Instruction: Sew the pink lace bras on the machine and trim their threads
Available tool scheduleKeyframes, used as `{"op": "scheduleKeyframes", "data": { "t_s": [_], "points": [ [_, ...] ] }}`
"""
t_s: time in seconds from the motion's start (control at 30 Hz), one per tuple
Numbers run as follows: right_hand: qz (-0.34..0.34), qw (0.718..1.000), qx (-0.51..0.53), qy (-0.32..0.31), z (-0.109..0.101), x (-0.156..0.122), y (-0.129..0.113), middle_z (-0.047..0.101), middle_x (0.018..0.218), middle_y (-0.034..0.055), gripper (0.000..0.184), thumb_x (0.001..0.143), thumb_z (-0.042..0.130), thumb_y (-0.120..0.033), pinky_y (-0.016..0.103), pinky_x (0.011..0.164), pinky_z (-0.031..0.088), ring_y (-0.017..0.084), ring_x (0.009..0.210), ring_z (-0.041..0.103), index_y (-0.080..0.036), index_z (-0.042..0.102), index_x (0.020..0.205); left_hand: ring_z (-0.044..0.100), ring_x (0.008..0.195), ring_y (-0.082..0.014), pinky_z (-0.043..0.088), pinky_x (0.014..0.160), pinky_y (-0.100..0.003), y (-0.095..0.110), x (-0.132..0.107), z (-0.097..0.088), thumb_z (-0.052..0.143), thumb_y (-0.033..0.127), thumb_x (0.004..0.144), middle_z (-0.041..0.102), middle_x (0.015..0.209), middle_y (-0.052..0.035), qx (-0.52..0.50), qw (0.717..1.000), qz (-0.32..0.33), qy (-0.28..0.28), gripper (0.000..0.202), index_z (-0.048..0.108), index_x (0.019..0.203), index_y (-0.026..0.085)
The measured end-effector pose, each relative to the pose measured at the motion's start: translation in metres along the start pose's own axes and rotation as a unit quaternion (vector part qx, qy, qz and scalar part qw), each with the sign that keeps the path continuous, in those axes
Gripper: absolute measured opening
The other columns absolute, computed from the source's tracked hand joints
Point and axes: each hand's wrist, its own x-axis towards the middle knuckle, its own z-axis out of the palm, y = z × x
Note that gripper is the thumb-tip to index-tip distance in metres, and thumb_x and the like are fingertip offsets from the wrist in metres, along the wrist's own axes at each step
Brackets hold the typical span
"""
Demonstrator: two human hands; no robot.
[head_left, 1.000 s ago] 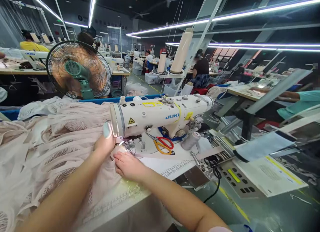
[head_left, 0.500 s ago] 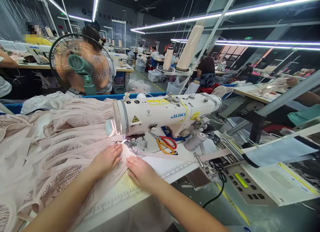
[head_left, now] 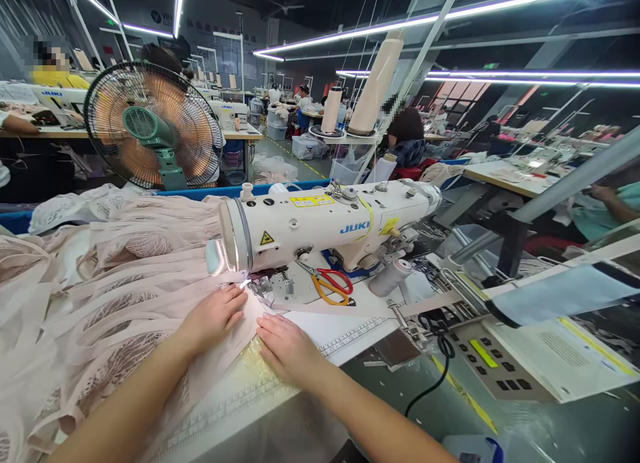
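Note:
Pale pink lace-trimmed fabric (head_left: 125, 293) spreads in folds over the left of the table and runs up to the needle area of a white sewing machine (head_left: 295, 226). My left hand (head_left: 216, 316) lies on this fabric just in front of the machine's head, fingers stretched out and pressing down. At the fabric's right edge rests my right hand (head_left: 286, 346), its fingers extended and flat. The needle and presser foot are mostly hidden under the machine head. A pale strip of band (head_left: 345, 309) runs from the right toward the needle area.
Scissors (head_left: 333, 286) with red and orange handles lie on the machine bed, beside a grey thread cone (head_left: 391, 278). A control panel (head_left: 493, 363) sits at right. Behind the table stand a large fan (head_left: 153, 126) and tall thread cones (head_left: 377, 83). Other people sit at machines farther back.
The view has shifted slightly, so the background sits a little further left. My right hand has slid slightly right along the fabric edge; the left hand stays nearly in place.

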Motion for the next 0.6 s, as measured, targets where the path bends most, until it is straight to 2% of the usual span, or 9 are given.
{"op": "scheduleKeyframes", "data": {
  "t_s": [0.27, 0.6],
  "points": [
    [-0.025, 0.999, 0.021, 0.016, -0.0050, -0.0010, -0.0017, 0.063, 0.121, 0.0097, 0.027, 0.088, 0.048, -0.024, 0.042, 0.104, 0.039, 0.022, 0.118, 0.053, -0.016, 0.057, 0.111, 0.051, 0.123, -0.0253, 0.040, 0.104, -0.043, 0.0012, -0.0009, -0.0070, 0.038, 0.037, 0.092, 0.054, 0.136, -0.0091, 0.003, 0.999, 0.033, 0.002, 0.040, 0.059, 0.123, 0.021],
    [-0.028, 0.998, 0.018, 0.052, -0.0012, -0.0003, 0.0005, 0.062, 0.122, 0.0105, 0.029, 0.088, 0.048, -0.025, 0.041, 0.105, 0.039, 0.023, 0.118, 0.052, -0.016, 0.056, 0.114, 0.053, 0.119, -0.0268, 0.044, 0.100, -0.045, 0.0018, 0.0036, -0.0067, 0.042, 0.035, 0.091, 0.056, 0.134, -0.0107, 0.022, 0.999, 0.041, 0.013, 0.039, 0.059, 0.122, 0.020]
  ]
}}
